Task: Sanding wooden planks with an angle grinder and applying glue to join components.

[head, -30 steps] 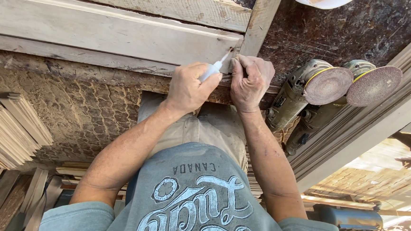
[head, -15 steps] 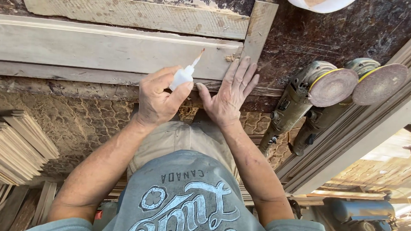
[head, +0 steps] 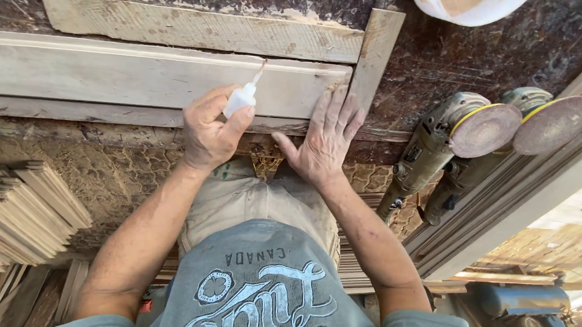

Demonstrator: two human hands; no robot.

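Currently, left hand: grip closed around a small white squeeze bottle, thumb and fingers wrapped on its body. Bottle tilted, thin nozzle pointing up and to the right; tip sits at or just above the upper edge of the pale moulded board. Contact of tip with wood cannot be told.

Right hand: grip open, holding nothing. Palm down, fingers spread flat on the right end of the same board, fingertips near its cut end, thumb angled left toward the bottle hand. The two hands are near each other but apart.

Board lies lengthwise across the dark, stained surface. A rougher plank lies just beyond it, parallel. A short upright strip butts against the right ends of both.

Right of the hands, well apart from the board: two angle grinders lying side by side, each with a round sanding disc facing up. Long pale mouldings run diagonally past them at the right edge.

Top edge: the rim of a white bucket, partly out of view.

Lower left, below the surface: stack of thin wood strips. Floor beneath shows dry, cracked ground.
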